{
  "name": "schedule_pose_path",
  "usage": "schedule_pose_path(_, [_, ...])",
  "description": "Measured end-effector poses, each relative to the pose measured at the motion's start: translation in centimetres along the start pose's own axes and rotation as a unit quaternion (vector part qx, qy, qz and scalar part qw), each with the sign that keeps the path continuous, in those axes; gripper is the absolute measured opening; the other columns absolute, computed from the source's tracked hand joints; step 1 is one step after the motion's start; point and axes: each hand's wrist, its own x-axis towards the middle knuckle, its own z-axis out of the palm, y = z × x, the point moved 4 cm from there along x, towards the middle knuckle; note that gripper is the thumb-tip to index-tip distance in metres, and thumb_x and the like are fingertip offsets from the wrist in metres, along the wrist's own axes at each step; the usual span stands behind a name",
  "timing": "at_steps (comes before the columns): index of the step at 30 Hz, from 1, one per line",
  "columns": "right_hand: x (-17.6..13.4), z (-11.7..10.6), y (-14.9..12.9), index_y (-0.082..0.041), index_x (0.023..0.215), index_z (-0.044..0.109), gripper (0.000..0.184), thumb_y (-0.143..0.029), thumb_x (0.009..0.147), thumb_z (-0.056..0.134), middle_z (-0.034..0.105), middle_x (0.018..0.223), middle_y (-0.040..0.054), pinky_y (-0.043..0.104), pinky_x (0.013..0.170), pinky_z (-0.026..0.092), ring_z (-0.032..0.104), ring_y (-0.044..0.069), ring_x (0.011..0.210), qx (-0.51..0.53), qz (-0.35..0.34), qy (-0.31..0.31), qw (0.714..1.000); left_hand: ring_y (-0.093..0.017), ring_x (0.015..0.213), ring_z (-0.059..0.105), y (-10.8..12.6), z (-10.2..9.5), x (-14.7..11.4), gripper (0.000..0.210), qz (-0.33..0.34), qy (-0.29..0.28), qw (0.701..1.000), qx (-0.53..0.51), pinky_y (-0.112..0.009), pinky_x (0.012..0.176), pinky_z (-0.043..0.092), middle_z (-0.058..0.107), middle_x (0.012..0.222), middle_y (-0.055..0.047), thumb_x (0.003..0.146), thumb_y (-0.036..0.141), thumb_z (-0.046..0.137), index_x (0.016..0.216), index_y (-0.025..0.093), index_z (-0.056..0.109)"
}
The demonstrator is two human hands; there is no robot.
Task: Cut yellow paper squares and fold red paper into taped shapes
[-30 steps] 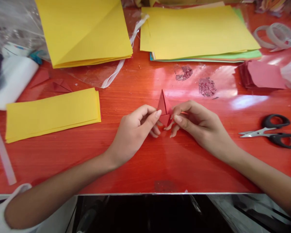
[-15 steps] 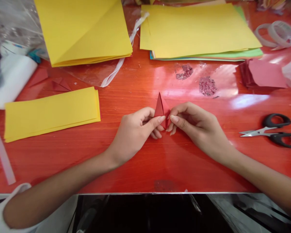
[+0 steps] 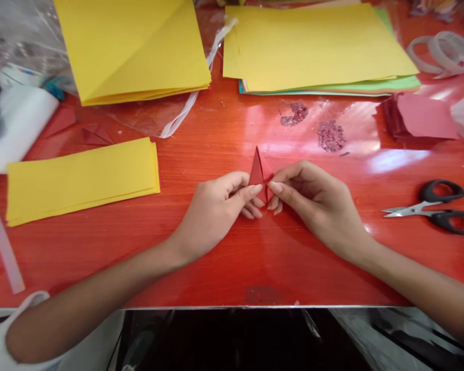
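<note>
Your left hand (image 3: 218,214) has its grip clamped on the folded red paper (image 3: 257,171), thumb across its lower part, and your right hand (image 3: 320,206) pinches its right edge near the bottom. The piece sits between your hands above the red bench (image 3: 201,278), its point toward twelve o'clock. From it, yellow strips (image 3: 81,180) lie at nine o'clock, a stack of yellow-topped sheets (image 3: 317,49) at one, and black-handled scissors (image 3: 419,208) just past three, blades toward your right hand.
</note>
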Motion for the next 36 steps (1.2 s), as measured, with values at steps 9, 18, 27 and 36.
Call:
schedule_pose_path(9, [0.32,-0.02,0.18,-0.021,0.093,0.048,0.018,-0.016,0.083,0.062,0.056,0.069,-0.0066,0.019,0.054,0.051,0.06,0.007,0.058,0.04,-0.019,0.009,0.999,-0.007,0.062,0.065,-0.01,0.08,0.18,0.016,-0.01,-0.001,1.0,-0.015,-0.015,0.063,0.054,0.063,0.072,0.001,0.089,0.022,0.05,0.079,0.012,0.058])
schedule_pose_path(18, [0.52,-0.33,0.02,-0.021,0.09,0.051,0.022,-0.016,0.078,0.068,0.061,0.069,-0.0071,0.018,0.056,0.053,0.063,0.007,0.058,0.086,-0.016,-0.001,0.996,-0.008,0.061,0.065,0.09,-0.13,0.24,0.016,-0.019,0.003,1.0,-0.012,-0.018,0.062,0.054,0.064,0.07,0.001,0.088,0.023,0.051,0.078,0.013,0.059])
schedule_pose_path(27, [0.66,-0.65,-0.24,-0.018,0.082,0.062,0.002,-0.019,0.082,0.064,0.064,0.072,-0.0035,0.017,0.063,0.053,0.063,0.006,0.065,-0.015,-0.028,-0.032,0.999,-0.009,0.06,0.066,0.16,-0.37,0.31,0.015,-0.028,0.006,0.999,-0.019,-0.018,0.061,0.054,0.066,0.07,0.0,0.088,0.023,0.052,0.079,0.013,0.059])
schedule_pose_path(36, [0.42,-0.63,-0.28,-0.018,0.082,0.062,0.003,-0.021,0.083,0.063,0.062,0.07,-0.0031,0.02,0.059,0.052,0.06,0.008,0.062,-0.049,-0.038,-0.03,0.998,-0.009,0.065,0.066,0.07,-0.3,0.4,0.018,-0.007,-0.009,1.0,0.019,-0.017,0.064,0.055,0.065,0.072,0.001,0.088,0.028,0.052,0.081,0.013,0.058])
